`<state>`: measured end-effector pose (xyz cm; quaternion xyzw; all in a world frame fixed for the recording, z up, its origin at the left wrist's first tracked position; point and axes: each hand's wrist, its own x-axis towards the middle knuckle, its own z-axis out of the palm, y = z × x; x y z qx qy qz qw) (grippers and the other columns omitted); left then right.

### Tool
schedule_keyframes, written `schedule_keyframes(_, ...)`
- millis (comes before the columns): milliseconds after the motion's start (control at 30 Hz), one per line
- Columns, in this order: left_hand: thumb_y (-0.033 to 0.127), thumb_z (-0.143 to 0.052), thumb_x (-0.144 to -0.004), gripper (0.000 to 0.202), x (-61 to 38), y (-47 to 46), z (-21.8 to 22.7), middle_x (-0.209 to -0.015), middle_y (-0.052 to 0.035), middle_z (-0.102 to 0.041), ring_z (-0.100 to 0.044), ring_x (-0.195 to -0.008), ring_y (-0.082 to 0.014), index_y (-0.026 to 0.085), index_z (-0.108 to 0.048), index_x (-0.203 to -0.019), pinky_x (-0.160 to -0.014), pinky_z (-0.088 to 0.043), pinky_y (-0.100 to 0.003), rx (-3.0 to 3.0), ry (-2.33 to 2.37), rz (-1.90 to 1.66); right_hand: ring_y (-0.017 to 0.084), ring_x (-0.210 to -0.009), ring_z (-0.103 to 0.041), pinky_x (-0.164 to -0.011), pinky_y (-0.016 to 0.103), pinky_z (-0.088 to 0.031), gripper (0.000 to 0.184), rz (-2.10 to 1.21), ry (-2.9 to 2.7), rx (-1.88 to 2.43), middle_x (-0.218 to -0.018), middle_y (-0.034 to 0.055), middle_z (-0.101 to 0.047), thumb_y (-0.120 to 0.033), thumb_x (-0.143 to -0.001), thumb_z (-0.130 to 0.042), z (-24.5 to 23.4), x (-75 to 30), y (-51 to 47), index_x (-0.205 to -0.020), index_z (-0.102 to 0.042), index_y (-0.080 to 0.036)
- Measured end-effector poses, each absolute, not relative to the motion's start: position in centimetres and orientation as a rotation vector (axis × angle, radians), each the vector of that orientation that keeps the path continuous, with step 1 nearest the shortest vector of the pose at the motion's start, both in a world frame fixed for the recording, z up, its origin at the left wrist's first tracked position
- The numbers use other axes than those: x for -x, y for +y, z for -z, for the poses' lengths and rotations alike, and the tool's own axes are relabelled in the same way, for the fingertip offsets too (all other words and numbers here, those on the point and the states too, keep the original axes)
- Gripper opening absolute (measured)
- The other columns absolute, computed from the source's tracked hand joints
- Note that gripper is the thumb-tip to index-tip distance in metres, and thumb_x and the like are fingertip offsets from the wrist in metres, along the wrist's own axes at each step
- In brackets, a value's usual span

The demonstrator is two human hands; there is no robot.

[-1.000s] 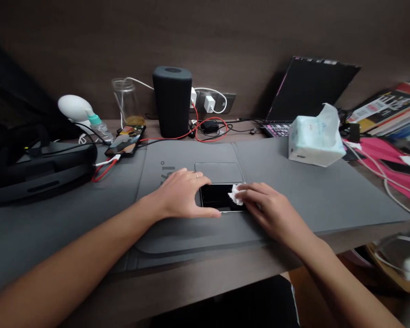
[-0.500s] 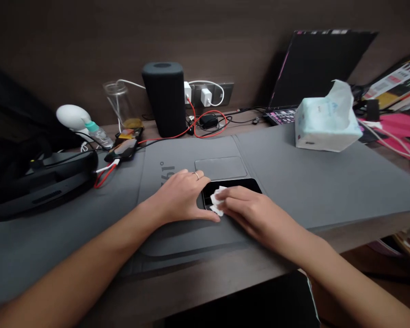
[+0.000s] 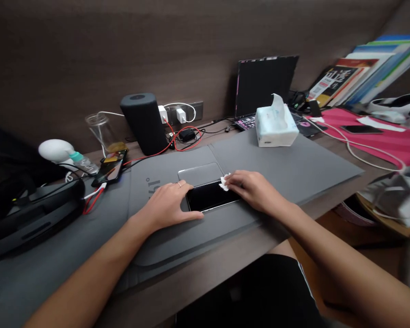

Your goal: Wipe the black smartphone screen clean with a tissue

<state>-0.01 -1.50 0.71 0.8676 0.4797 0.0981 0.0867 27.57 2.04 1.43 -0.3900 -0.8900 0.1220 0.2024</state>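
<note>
A smartphone (image 3: 209,196) with a dark screen lies flat on the grey mat (image 3: 294,173), face up. My left hand (image 3: 167,202) steadies its left end, thumb along the near edge and fingers at the far edge; one finger wears a ring. Pinched in my right hand (image 3: 254,187) is a crumpled white tissue (image 3: 224,183), pressed at the phone's far right part. Part of the phone's right end is hidden under that hand. Just behind the phone lies a flat translucent rectangular piece (image 3: 201,172), whose kind I cannot make out.
A tissue pack (image 3: 276,130) stands before an open laptop (image 3: 264,86). Left of them are a black speaker (image 3: 145,125), tangled cables, a glass jar (image 3: 105,132), another phone (image 3: 111,168) and a black headset (image 3: 37,214). Books (image 3: 362,73) and a pink mat (image 3: 365,136) occupy the right.
My right hand with the tissue has slid from the phone's left part to its far right part, uncovering more screen. My left hand stays at the phone. The view has turned right.
</note>
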Motion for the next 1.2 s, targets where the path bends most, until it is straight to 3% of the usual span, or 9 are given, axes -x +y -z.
schedule_keyframes(267, 0.085, -0.063, -0.063, 0.084, -0.2, -1.5, -0.7, -0.099, -0.0069, -0.066, -0.066, -0.085, -0.0302, 0.021, -0.054, -0.117, -0.069, -0.047, -0.037, -2.509, 1.496, -0.291, 0.018, -0.081, -0.06, -0.074, 0.03, -0.044, 0.017, -0.306, -2.587, 0.921, -0.087, 0.008, -0.069, -0.015, -0.094, -0.053, -1.0, -20.8, 1.5, -0.091, -0.069, -0.015)
schedule_keyframes(400, 0.087, -0.063, -0.059, 0.091, -0.1, -1.5, -0.8, -0.09, -0.0057, -0.069, -0.068, -0.083, -0.0332, 0.021, -0.05, -0.12, -0.066, -0.046, -0.037, -2.432, 1.539, -0.275, 0.018, -0.076, -0.055, -0.072, 0.032, -0.042, 0.019, -0.289, -2.618, 0.837, -0.086, 0.0077, -0.067, -0.015, -0.095, -0.051, -0.6, -18.3, 0.8, -0.086, -0.068, -0.015)
schedule_keyframes(633, 0.083, -0.063, -0.066, 0.08, 0.1, -1.8, -1.0, -0.084, -0.0038, -0.07, -0.07, -0.078, -0.031, 0.023, -0.052, -0.118, -0.061, -0.044, -0.033, -2.521, 1.417, -0.22, 0.019, -0.083, -0.055, -0.076, 0.033, -0.046, 0.021, -0.372, -2.669, 0.728, -0.09, 0.0091, -0.066, -0.019, -0.098, -0.048, -1.5, -21.3, -1.7, -0.091, -0.067, -0.016)
schedule_keyframes(900, 0.08, -0.058, -0.074, 0.083, 0.2, -1.4, -0.8, -0.082, -0.0053, -0.07, -0.069, -0.08, -0.0294, 0.019, -0.052, -0.131, -0.067, -0.043, -0.033, -2.532, 1.414, -0.178, 0.023, -0.095, -0.063, -0.083, 0.04, -0.051, 0.02, -0.331, -2.465, 1.0, -0.106, 0.0085, -0.071, -0.026, -0.099, -0.048, -1.1, -29.6, -0.6, -0.099, -0.067, -0.023)
schedule_keyframes(1100, 0.077, -0.061, -0.073, 0.079, 0.4, -1.1, -1.1, -0.082, -0.004, -0.069, -0.068, -0.078, -0.0268, 0.022, -0.056, -0.129, -0.069, -0.044, -0.032, -2.483, 1.421, -0.242, 0.024, -0.088, -0.063, -0.078, 0.04, -0.05, 0.02, -0.314, -2.489, 0.943, -0.095, 0.0104, -0.072, -0.024, -0.097, -0.049, -0.8, -25.3, 2.0, -0.092, -0.068, -0.021)
schedule_keyframes(1200, 0.071, -0.06, -0.077, 0.065, 0.8, -1.1, -1.4, -0.077, -0.0015, -0.068, -0.066, -0.073, -0.0241, 0.024, -0.061, -0.122, -0.066, -0.042, -0.03, -2.488, 1.434, -0.345, 0.021, -0.086, -0.062, -0.078, 0.036, -0.048, 0.018, -0.357, -2.564, 0.825, -0.091, 0.0086, -0.071, -0.021, -0.097, -0.051, -0.7, -21.2, 1.8, -0.088, -0.067, -0.019)
